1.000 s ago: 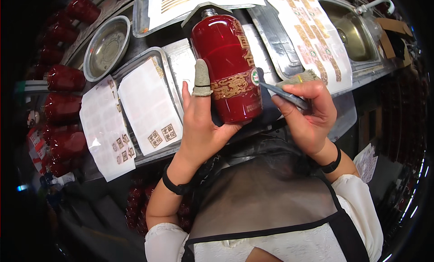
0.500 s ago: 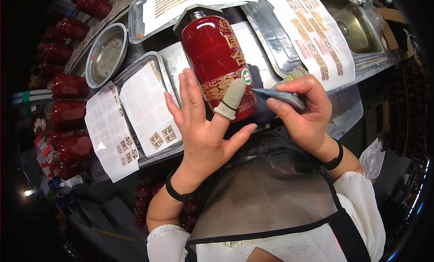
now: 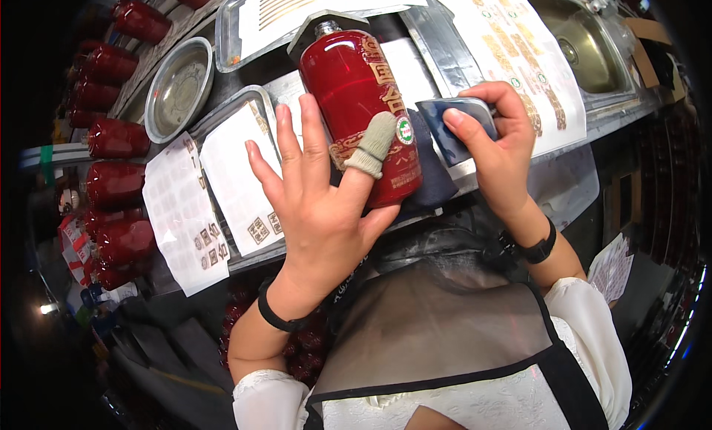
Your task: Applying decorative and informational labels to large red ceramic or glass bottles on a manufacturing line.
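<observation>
A glossy dark-red bottle (image 3: 345,81) lies tilted in front of me, its bare neck toward the far side. Gold characters, a gold patterned band and a round green-and-white sticker (image 3: 404,130) are on its side. My left hand (image 3: 319,196) rests against the bottle's near end with the fingers spread. Its index finger wears a beige cloth finger cot (image 3: 374,144) and touches the glass beside the sticker. Pinched between thumb and fingers of my right hand (image 3: 506,148) is a flat dark-blue scraper (image 3: 449,139), held just right of the bottle and apart from it.
Sheets of gold decals (image 3: 230,182) lie on a metal tray at left, with another decal sheet (image 3: 549,96) at right. A metal bowl (image 3: 178,89) stands at far left, near a row of red bottles (image 3: 119,139). At far right is a sink (image 3: 586,52).
My right hand has drawn the scraper up and right, away from the bottle, and turned it so its broad face shows. My left hand has shifted slightly left, its index finger still on the bottle.
</observation>
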A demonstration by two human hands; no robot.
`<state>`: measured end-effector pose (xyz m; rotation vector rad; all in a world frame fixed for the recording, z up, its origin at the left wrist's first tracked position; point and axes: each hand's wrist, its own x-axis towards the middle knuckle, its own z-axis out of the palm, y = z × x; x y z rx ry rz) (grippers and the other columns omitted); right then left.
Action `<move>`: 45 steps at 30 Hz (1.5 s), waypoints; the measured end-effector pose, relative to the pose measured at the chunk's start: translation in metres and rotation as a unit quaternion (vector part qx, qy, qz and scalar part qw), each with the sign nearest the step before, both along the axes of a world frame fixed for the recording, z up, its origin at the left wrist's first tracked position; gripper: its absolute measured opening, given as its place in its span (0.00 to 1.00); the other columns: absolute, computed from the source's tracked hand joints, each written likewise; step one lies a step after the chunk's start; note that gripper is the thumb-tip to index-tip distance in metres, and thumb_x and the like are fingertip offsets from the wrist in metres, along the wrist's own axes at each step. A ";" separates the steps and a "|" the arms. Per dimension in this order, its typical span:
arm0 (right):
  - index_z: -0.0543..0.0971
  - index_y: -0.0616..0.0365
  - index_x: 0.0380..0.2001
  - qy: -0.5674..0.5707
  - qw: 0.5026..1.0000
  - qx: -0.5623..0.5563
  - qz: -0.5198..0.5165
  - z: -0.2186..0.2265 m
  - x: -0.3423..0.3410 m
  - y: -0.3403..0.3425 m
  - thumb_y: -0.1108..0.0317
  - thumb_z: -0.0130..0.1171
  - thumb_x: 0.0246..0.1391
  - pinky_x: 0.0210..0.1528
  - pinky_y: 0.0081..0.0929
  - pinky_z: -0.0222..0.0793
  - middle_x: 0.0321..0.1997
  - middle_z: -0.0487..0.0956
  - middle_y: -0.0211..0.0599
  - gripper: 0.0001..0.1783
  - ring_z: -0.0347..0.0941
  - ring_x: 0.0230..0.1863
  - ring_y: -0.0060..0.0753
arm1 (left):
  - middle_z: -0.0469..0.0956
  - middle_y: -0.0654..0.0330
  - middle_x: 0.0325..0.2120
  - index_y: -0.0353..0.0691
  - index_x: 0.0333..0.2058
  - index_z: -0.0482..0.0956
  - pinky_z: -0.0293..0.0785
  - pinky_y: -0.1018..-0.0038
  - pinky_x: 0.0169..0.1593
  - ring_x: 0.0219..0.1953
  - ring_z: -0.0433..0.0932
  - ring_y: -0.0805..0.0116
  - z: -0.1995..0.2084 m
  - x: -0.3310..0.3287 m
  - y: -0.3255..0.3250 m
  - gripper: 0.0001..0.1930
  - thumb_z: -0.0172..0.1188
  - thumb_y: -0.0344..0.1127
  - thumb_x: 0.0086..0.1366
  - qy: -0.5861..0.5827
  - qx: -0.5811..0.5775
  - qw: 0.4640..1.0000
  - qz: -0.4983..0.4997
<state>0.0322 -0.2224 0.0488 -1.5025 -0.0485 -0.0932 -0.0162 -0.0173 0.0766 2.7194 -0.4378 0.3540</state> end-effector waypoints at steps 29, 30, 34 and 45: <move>0.81 0.56 0.35 -0.438 0.841 -0.291 0.127 0.001 -0.025 -0.002 0.77 0.68 0.30 0.35 0.34 0.70 0.37 0.81 0.36 0.20 0.74 0.35 0.41 | 0.53 0.35 0.68 0.36 0.63 0.69 0.36 0.40 0.69 0.71 0.53 0.40 -0.031 -0.025 0.022 0.44 0.76 0.37 0.45 -0.045 -0.101 0.992 -0.054; 0.81 0.56 0.34 -0.438 0.837 -0.289 0.154 0.007 -0.032 -0.004 0.78 0.68 0.34 0.34 0.33 0.69 0.35 0.80 0.35 0.17 0.74 0.33 0.39 | 0.53 0.35 0.68 0.36 0.63 0.69 0.36 0.40 0.69 0.71 0.53 0.40 -0.030 -0.023 0.021 0.44 0.76 0.37 0.45 -0.047 -0.099 0.993 -0.053; 0.81 0.57 0.33 -0.376 0.886 -0.236 0.135 0.020 -0.026 -0.001 0.80 0.70 0.36 0.33 0.33 0.68 0.31 0.80 0.34 0.16 0.73 0.29 0.39 | 0.49 0.35 0.70 0.36 0.67 0.59 0.35 0.38 0.68 0.73 0.48 0.40 -0.028 -0.018 0.010 0.53 0.78 0.39 0.43 0.012 -0.139 0.990 -0.036; 0.74 0.62 0.38 0.045 0.999 -0.018 0.015 0.001 -0.006 0.013 0.74 0.65 0.54 0.35 0.14 0.68 0.34 0.76 0.27 0.11 0.70 0.34 0.12 | 0.51 0.30 0.67 0.32 0.69 0.50 0.45 0.33 0.64 0.69 0.52 0.29 -0.029 0.009 -0.012 0.61 0.80 0.41 0.40 -0.042 -0.162 0.985 -0.043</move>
